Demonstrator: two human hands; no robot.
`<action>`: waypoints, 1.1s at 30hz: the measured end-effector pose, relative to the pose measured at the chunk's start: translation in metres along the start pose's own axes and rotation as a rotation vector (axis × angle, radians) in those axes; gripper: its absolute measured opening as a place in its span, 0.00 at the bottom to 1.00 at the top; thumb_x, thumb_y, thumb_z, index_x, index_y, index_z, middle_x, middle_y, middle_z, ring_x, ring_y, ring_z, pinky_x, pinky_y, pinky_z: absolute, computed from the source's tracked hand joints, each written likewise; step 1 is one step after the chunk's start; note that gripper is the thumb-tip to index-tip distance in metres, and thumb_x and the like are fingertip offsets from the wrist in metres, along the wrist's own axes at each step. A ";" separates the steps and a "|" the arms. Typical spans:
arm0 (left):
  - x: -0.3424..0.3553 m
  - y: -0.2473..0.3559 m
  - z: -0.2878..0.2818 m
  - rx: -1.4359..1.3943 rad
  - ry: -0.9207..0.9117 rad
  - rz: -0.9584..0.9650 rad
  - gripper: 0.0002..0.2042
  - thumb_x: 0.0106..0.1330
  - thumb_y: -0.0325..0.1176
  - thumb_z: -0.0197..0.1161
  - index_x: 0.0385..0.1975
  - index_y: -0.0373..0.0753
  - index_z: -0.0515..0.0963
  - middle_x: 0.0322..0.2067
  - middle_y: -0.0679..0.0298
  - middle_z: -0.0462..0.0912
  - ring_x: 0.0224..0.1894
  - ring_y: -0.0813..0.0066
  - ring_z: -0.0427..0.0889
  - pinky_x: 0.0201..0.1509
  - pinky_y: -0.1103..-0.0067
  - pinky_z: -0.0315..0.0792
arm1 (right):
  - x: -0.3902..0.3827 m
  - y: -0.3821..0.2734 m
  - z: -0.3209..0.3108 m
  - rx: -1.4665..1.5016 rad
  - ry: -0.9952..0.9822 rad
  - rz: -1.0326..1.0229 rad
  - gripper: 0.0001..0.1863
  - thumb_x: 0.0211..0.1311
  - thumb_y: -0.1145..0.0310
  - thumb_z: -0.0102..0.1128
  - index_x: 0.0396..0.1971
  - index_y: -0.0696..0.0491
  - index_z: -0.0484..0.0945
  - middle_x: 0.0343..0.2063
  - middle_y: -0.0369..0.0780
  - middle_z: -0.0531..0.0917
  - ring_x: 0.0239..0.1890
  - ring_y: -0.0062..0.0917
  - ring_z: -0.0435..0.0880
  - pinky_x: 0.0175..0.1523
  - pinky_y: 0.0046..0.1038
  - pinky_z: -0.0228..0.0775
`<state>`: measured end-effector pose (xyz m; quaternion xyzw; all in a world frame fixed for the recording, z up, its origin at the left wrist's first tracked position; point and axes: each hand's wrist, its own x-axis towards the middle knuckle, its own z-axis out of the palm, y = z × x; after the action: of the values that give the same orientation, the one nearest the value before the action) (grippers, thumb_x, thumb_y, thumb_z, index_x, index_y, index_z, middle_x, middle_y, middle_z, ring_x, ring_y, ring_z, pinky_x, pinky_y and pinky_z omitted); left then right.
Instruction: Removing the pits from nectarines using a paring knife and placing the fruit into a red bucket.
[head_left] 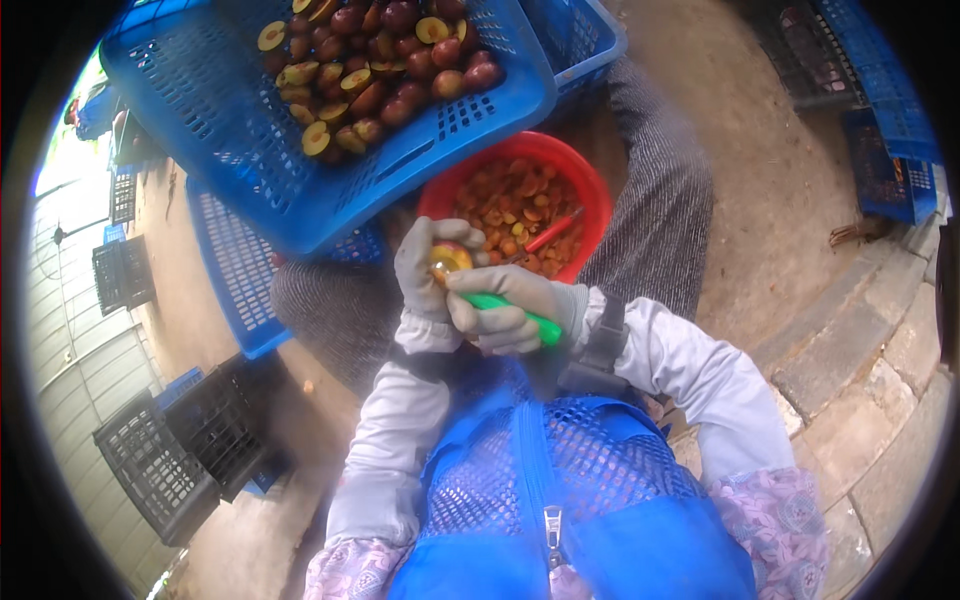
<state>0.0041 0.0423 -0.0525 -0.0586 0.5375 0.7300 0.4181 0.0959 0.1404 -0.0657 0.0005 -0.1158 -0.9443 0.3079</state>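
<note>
My left hand, in a grey glove, is closed round a cut plum with its yellow flesh facing up. My right hand, gloved too, grips a green-handled tool. The tool's working end is at the plum's cut face, mostly hidden by my fingers, so its exact shape cannot be made out. Just beyond both hands stands a red basin with many small orange-brown pieces in it. A red-handled tool lies on those pieces.
A large blue crate of dark red plums, some showing yellow cut faces, is tilted beyond my hands at the left. Another blue crate is beneath it. Black crates stand at the left, more crates at the far right. Stone paving runs along the right.
</note>
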 end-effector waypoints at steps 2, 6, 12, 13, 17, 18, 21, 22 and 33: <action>0.002 0.004 0.003 -0.098 -0.035 -0.136 0.17 0.62 0.46 0.49 0.29 0.37 0.73 0.25 0.58 0.76 0.24 0.68 0.75 0.27 0.77 0.73 | 0.000 0.002 -0.002 0.009 -0.038 -0.026 0.22 0.66 0.59 0.32 0.25 0.57 0.74 0.02 0.30 0.60 0.01 0.15 0.55 0.04 0.15 0.47; 0.014 0.027 -0.015 -0.277 0.017 -0.300 0.15 0.63 0.46 0.48 0.32 0.40 0.72 0.28 0.63 0.75 0.24 0.70 0.76 0.27 0.79 0.74 | 0.000 -0.002 0.004 -0.133 -0.027 0.036 0.25 0.67 0.58 0.30 0.27 0.61 0.74 0.02 0.31 0.57 0.00 0.16 0.54 0.03 0.18 0.48; 0.005 0.103 -0.028 0.468 0.238 0.367 0.15 0.65 0.41 0.46 0.36 0.34 0.72 0.34 0.57 0.76 0.34 0.68 0.77 0.32 0.77 0.73 | -0.007 -0.028 -0.042 -2.058 1.043 -0.054 0.25 0.59 0.51 0.36 0.35 0.59 0.72 0.23 0.50 0.78 0.27 0.40 0.79 0.33 0.38 0.70; 0.005 0.124 -0.052 0.717 0.269 0.550 0.14 0.62 0.39 0.50 0.38 0.34 0.73 0.33 0.57 0.76 0.35 0.68 0.77 0.34 0.78 0.73 | -0.008 -0.030 -0.030 -1.904 1.151 0.130 0.26 0.58 0.51 0.35 0.40 0.59 0.68 0.34 0.56 0.76 0.40 0.48 0.75 0.46 0.42 0.64; -0.028 0.201 -0.091 1.681 0.899 0.825 0.16 0.57 0.31 0.55 0.45 0.37 0.72 0.37 0.55 0.74 0.41 0.66 0.75 0.41 0.75 0.73 | -0.009 -0.023 -0.033 -1.831 1.174 0.030 0.25 0.58 0.51 0.36 0.42 0.59 0.66 0.28 0.55 0.77 0.33 0.48 0.77 0.41 0.43 0.66; -0.024 0.208 -0.094 1.752 0.915 0.824 0.16 0.57 0.31 0.55 0.47 0.37 0.72 0.38 0.53 0.74 0.42 0.66 0.75 0.42 0.75 0.73 | -0.007 -0.025 -0.030 -1.841 1.165 0.018 0.25 0.58 0.51 0.37 0.42 0.59 0.67 0.27 0.54 0.77 0.33 0.48 0.77 0.40 0.44 0.66; 0.038 0.196 -0.047 1.199 0.288 0.609 0.20 0.59 0.34 0.55 0.51 0.36 0.67 0.39 0.54 0.75 0.41 0.71 0.75 0.45 0.77 0.68 | -0.008 -0.027 -0.033 -1.786 1.152 -0.037 0.24 0.58 0.51 0.37 0.40 0.58 0.68 0.26 0.54 0.78 0.32 0.48 0.77 0.40 0.43 0.66; 0.069 0.188 -0.020 1.180 0.263 0.376 0.21 0.58 0.38 0.57 0.50 0.36 0.67 0.37 0.55 0.76 0.39 0.72 0.75 0.44 0.78 0.68 | -0.010 -0.031 -0.034 -1.755 1.155 -0.068 0.24 0.58 0.51 0.38 0.40 0.57 0.68 0.26 0.54 0.78 0.32 0.48 0.77 0.40 0.43 0.66; 0.232 0.128 -0.037 1.273 0.111 -0.062 0.26 0.52 0.40 0.59 0.50 0.34 0.65 0.42 0.56 0.75 0.43 0.65 0.75 0.44 0.78 0.68 | -0.006 -0.033 -0.019 -1.587 1.060 -0.164 0.21 0.59 0.52 0.40 0.36 0.56 0.69 0.19 0.47 0.77 0.23 0.36 0.79 0.31 0.36 0.69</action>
<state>-0.2448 0.1292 -0.0982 0.1481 0.8848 0.2512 0.3635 0.0830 0.1652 -0.0917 0.2271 0.7128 -0.6430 0.1638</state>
